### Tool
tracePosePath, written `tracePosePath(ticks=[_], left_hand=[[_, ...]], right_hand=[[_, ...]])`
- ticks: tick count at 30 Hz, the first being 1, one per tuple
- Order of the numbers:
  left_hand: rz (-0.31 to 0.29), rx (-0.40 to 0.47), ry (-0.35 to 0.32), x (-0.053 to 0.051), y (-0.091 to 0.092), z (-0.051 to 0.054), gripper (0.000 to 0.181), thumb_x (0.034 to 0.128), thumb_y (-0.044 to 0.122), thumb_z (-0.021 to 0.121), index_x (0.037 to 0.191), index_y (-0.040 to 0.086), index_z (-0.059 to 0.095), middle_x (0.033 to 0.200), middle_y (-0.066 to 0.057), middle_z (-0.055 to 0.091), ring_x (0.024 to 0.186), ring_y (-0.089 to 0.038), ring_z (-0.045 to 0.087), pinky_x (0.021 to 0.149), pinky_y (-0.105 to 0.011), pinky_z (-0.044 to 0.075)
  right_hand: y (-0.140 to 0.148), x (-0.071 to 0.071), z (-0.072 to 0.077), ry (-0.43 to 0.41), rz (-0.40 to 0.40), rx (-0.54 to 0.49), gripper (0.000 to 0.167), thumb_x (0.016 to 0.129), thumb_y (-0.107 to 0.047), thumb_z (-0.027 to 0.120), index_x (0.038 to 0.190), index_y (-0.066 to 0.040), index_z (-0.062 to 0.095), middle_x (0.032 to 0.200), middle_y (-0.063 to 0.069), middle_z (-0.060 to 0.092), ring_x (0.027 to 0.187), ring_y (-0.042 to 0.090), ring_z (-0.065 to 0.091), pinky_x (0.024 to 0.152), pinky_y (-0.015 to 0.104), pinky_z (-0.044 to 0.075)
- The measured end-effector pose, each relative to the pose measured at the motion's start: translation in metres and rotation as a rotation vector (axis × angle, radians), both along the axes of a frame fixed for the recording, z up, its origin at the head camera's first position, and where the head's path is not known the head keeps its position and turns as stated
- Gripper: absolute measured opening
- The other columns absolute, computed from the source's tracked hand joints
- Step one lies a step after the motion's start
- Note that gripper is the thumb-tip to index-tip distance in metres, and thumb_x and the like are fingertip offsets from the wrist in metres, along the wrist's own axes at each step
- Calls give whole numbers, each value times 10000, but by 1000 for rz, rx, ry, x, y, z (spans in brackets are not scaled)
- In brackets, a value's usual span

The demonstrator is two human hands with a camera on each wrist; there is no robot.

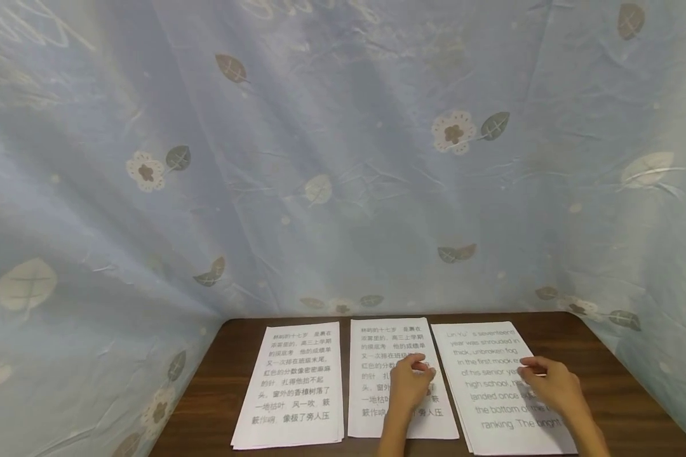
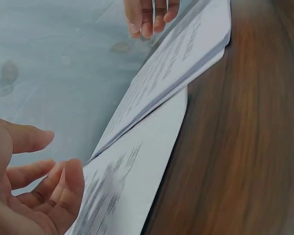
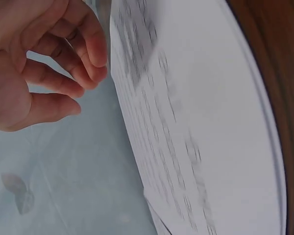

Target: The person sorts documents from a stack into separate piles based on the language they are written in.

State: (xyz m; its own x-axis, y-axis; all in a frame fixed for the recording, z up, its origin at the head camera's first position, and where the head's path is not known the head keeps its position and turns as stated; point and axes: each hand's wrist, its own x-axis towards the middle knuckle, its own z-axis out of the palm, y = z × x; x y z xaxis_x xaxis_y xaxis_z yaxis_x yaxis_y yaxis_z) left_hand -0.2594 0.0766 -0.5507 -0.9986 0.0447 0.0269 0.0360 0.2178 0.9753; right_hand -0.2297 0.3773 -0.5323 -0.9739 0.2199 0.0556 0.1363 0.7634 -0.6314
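Three stacks of printed paper lie in a row. My left hand [image 1: 410,386] hovers over the middle stack [image 1: 368,387], which bears Chinese text. In the left wrist view its thumb and fingers are loosely bent, with nothing between them. Above the right edge of the right stack [image 1: 486,397], printed in English, is my right hand [image 1: 551,385]. The right wrist view shows that hand's fingers relaxed and apart from the thumb, holding nothing. The left stack [image 1: 294,387], also in Chinese, has neither hand on it.
The stacks lie on a dark brown wooden table [image 1: 206,387]. A pale blue curtain [image 1: 371,235] with leaves and flowers hangs behind the table and along both sides. The middle and right stacks lie close together, and sheet edges stick out slightly under the right one.
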Motion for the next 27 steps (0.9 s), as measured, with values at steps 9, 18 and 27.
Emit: tracePosePath(ticks=[9, 18, 27], left_hand=[[39, -61, 21, -7, -45, 2, 431, 930, 154, 793, 1319, -12, 712, 940, 11, 714, 638, -103, 662, 534, -181, 515], [49, -167, 50, -15, -84, 6, 423, 932, 214, 795, 1291, -1, 731, 991, -36, 756, 787, -93, 660, 681, -249, 546], [60, -213, 42, -19, -119, 1, 447, 941, 213, 783, 1324, -7, 708, 1020, -52, 754, 790, -106, 676, 662, -264, 568]], right_hand=[[-56, -12, -3, 4, 37, -127, 413, 1018, -240, 694, 1309, 53, 701, 1081, 159, 784, 808, 151, 701, 627, 264, 522], [-102, -20, -7, 11, 66, -282, 400, 1000, -193, 719, 1308, 62, 698, 1073, 149, 771, 832, 184, 741, 659, 263, 613], [-138, -26, -4, 25, 87, -362, 380, 992, -168, 724, 1299, 56, 709, 1048, 117, 770, 884, 218, 766, 682, 272, 635]])
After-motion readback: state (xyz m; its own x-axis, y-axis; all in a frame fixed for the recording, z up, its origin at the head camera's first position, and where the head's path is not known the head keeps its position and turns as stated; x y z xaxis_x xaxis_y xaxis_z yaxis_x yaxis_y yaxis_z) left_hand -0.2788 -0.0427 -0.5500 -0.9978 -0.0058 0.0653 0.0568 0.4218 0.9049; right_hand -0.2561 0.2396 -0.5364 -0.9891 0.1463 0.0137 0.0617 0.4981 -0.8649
